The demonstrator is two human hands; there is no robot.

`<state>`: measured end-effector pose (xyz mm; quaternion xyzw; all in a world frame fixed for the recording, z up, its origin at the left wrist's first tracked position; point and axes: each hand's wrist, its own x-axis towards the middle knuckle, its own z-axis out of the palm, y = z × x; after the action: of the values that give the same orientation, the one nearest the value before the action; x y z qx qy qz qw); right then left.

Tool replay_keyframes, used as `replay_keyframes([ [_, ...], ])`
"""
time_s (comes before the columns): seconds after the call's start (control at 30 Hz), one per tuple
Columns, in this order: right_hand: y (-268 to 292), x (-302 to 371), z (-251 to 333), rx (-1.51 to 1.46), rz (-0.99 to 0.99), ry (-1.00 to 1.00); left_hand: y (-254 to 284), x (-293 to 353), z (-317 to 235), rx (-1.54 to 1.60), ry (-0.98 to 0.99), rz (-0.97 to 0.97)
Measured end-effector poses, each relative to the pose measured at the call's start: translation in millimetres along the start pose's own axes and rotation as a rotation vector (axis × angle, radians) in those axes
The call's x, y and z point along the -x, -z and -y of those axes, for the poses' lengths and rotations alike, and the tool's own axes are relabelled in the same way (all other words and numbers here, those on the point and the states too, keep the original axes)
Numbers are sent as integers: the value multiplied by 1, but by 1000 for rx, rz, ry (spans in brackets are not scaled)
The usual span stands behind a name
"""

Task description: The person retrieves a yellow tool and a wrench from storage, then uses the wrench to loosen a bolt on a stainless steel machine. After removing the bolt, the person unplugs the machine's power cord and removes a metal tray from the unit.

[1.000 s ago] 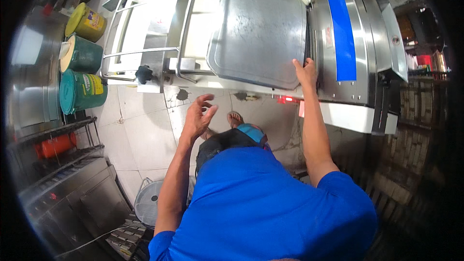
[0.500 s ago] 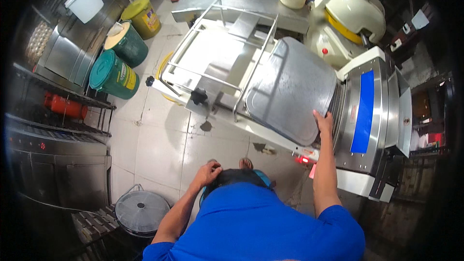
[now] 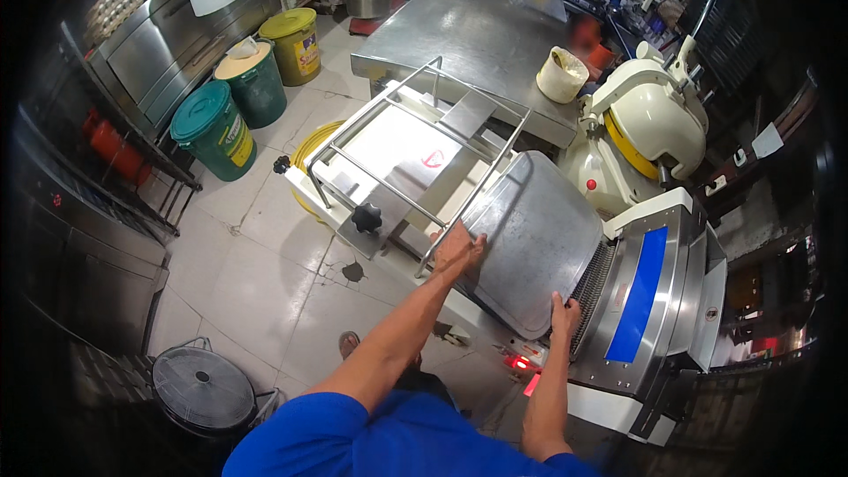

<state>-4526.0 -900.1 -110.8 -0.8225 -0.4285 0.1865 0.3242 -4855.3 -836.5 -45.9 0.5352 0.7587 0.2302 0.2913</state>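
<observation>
A flat grey metal baking tray [image 3: 534, 238] with rounded corners lies tilted on a dough-moulding machine, between its tubular metal guard frame [image 3: 397, 185] and its ridged roller section [image 3: 594, 291]. My left hand [image 3: 459, 250] grips the tray's left edge, close beside the guard frame, with some of its fingers hidden below the rim. At the near right corner, my right hand [image 3: 564, 314] holds the tray's edge, its thumb toward the upper face. A steel housing with a blue panel [image 3: 638, 296] stands to the right of the tray.
A steel worktable [image 3: 459, 18] with a cream tub [image 3: 562, 75] stands beyond the machine. At right is a cream rounded machine [image 3: 654, 115]. Lidded bins, one a green bin [image 3: 212, 128], line the left, with a floor fan [image 3: 203, 384] nearer me. A yellow hose [image 3: 309, 146] lies beside the machine.
My left hand has come up from near my lap to grip the tray's left edge. My right hand stays at the near right corner. The view has shifted, showing more of the worktable.
</observation>
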Motion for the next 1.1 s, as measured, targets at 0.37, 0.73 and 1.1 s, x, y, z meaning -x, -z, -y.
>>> replay_keyframes([
  [0.37,11,-25,-34,-111,-57,-100,29,90,-86,795,-358,376],
  [0.73,83,73,97,-1213,394,-130,211,182,-120,1218,-1070,-35],
  [1.1,70,263,413,-1415,560,470,403,165,10,620,-1381,-430],
])
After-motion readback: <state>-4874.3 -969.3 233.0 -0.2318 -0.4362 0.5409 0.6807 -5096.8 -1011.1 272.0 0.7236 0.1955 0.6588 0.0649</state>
